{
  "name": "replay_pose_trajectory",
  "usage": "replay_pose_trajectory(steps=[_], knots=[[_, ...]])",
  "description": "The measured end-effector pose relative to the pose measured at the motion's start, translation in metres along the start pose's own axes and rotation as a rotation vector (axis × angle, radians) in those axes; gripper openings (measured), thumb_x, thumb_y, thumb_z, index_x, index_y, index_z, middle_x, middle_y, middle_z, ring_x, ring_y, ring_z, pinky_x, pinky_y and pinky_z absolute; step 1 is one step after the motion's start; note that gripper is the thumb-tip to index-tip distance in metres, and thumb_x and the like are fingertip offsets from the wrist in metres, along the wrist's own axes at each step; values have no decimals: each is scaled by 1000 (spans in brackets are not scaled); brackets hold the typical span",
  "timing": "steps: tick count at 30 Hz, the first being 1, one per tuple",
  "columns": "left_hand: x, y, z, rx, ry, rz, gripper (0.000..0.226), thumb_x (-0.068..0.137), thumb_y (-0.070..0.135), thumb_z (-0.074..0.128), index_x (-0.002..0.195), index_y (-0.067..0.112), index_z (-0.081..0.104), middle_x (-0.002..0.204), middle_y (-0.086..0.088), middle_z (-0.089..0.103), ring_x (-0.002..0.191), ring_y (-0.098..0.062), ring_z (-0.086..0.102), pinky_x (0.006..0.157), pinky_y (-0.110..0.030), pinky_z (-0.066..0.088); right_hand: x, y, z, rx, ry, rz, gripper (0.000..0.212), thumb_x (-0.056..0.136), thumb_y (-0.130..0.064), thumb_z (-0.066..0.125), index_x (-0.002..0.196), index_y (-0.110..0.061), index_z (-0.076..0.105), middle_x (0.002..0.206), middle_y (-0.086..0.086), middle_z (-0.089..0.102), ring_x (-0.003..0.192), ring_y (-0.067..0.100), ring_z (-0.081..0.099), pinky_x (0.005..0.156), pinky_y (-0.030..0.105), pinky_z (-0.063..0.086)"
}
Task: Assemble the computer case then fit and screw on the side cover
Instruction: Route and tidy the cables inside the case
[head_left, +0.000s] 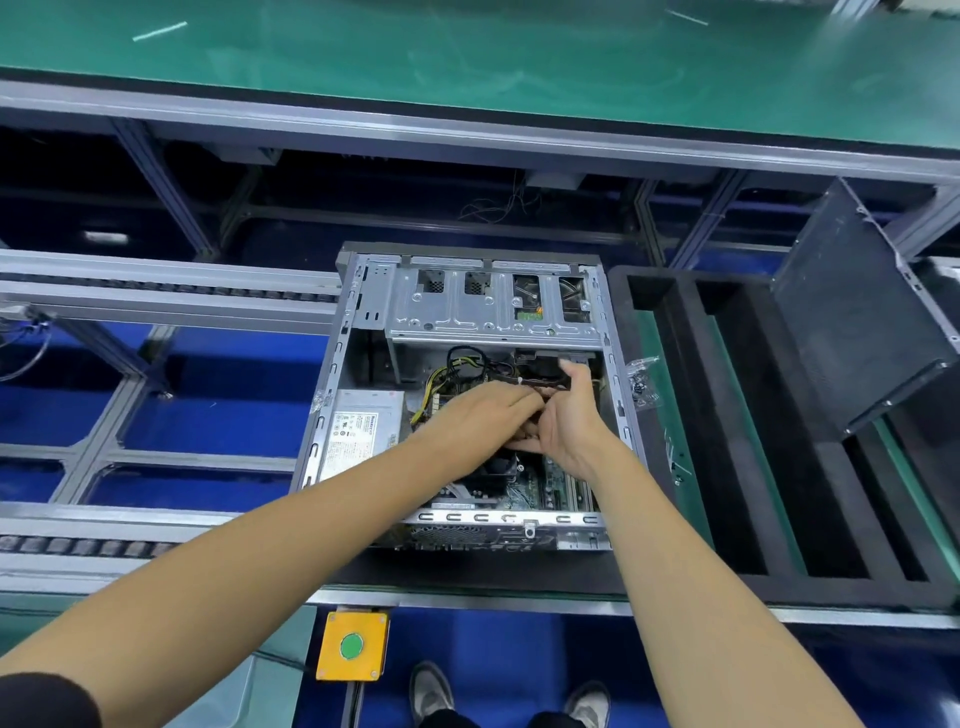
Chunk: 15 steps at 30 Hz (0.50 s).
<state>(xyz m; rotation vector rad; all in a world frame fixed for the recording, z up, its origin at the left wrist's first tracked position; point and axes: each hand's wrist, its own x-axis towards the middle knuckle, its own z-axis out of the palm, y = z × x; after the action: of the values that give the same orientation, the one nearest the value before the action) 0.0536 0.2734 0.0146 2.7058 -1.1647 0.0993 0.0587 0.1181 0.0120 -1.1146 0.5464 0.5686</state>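
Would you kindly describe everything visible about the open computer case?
The computer case is bare silver-grey metal and lies on its side, open side up, cover off. A perforated drive cage spans its far end, a labelled power supply sits at its left, and a motherboard shows nearer. The left hand and right hand reach among dark cables inside.

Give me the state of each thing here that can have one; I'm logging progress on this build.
computer case: lying on its side, open, side cover not fitted.
side cover: off the case, propped tilted at the right.
cables: loose, gripped inside the case.
left hand: inside the case, fingers curled on the cables.
right hand: inside the case, gripping the cables.
screw bag: lying beside the case, untouched.
green button: not being pressed.
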Motion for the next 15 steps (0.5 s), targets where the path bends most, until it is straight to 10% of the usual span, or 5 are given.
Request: replay_pose_trajectory(steps=[10,15], knots=[[12,-5,-4,122,-12,54,15,87,7,54,96,18,48,91,-2,65,81,-23,60,91,-35,45,-14,-24,1,-215,-150,126,65,100,-59,32,124,-7,63,102,7,62,94,19,58,96,37,50],[18,0,8,274,-31,144,32,95,20,48,125,12,55,116,-5,64,109,-25,58,94,-37,40,-32,-65,1,-634,-178,323,74,102,-50,40,159,-5,25,153,23,43,128,37,56,103,42,48]])
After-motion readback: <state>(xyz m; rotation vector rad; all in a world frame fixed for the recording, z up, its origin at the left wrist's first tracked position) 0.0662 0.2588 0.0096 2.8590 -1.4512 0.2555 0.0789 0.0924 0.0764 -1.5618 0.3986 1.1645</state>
